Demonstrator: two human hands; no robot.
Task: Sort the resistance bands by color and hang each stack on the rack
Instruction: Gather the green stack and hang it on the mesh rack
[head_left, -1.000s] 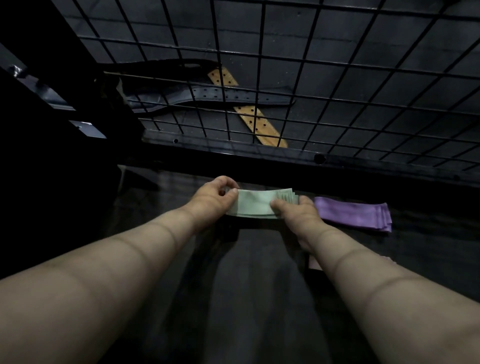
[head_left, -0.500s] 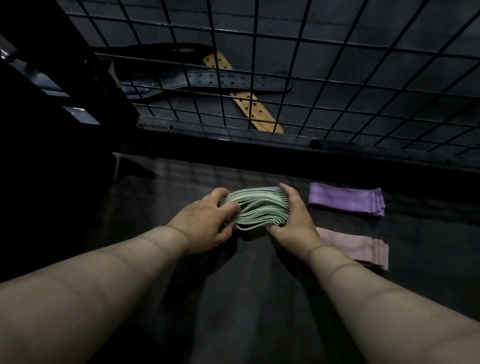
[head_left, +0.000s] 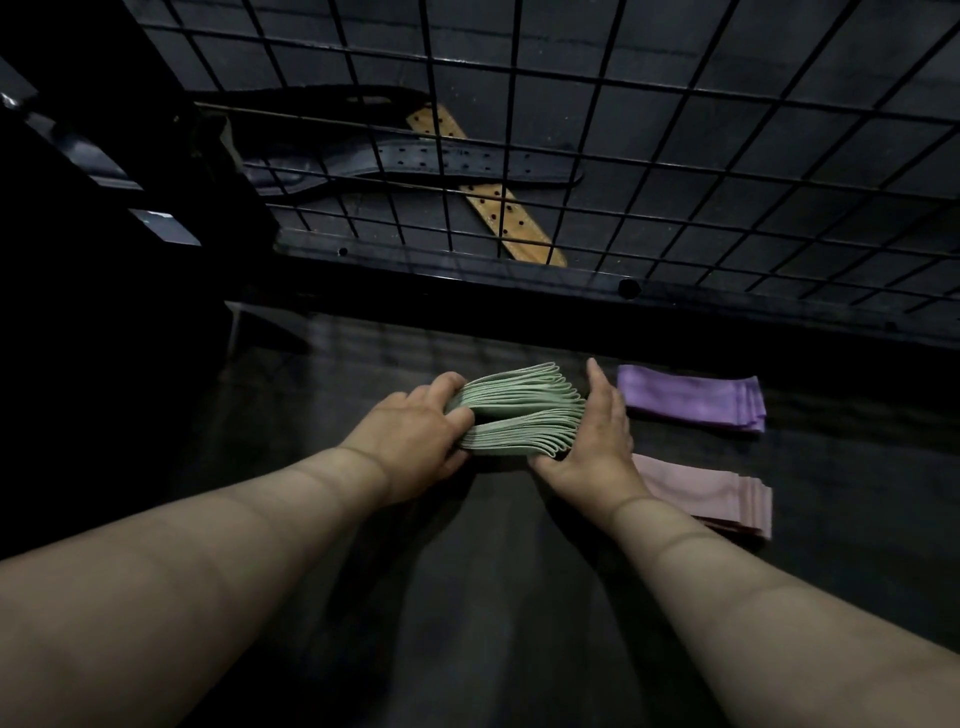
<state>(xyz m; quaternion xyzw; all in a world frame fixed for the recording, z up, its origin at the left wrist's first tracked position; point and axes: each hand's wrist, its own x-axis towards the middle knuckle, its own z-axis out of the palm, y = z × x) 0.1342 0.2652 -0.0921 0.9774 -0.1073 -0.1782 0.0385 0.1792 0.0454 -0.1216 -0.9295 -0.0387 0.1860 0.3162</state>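
Tipping the green bands (head_left: 519, 410) up from lying flat, a second ago, to standing fanned on edge over the table (head_left: 467, 623).

Head view: gripping the stack's left end with the left hand (head_left: 415, 441), fingers curled round it. Pressing the right hand (head_left: 597, 441), fingers straight, against the folded right ends. Leaving the purple bands (head_left: 691, 397) and pink bands (head_left: 711, 493) lying stacked just beside. Apparently finishing the sorting. Hanging nothing on the rack (head_left: 675, 156) yet, so judging all three stacks as waiting.

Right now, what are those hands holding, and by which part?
The stack of green resistance bands: the left hand grips its left end, the right hand presses flat against its right end.
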